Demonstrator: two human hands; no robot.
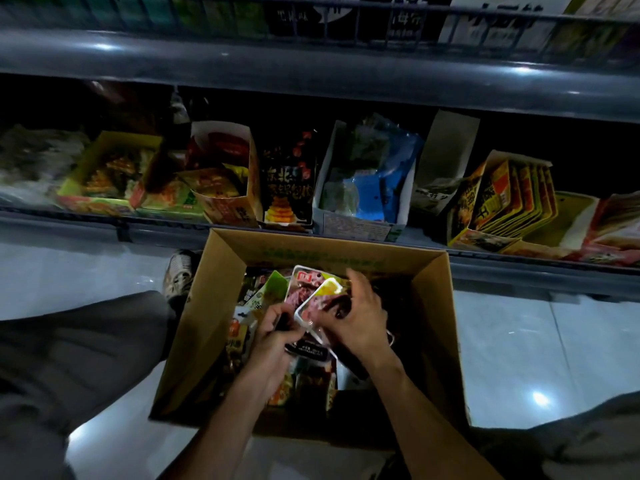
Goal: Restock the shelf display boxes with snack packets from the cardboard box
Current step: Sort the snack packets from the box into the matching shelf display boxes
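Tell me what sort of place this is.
Most likely a shop aisle, seen from a crouch. A low shelf carries open display boxes of packaged snacks, and a cardboard box of snack packets sits on the glossy tiled floor before it.

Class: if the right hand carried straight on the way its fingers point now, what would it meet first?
Probably the far wall of the cardboard box, since the right hand, gripping snack packets, points toward it; depth is unclear.

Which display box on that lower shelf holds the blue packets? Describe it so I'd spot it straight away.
Start at the open cardboard box on the floor, then look up to the shelf right behind it. The white display box stands just above the cardboard box's far right corner. It alone holds bright blue packets; its neighbours show black, red and yellow.
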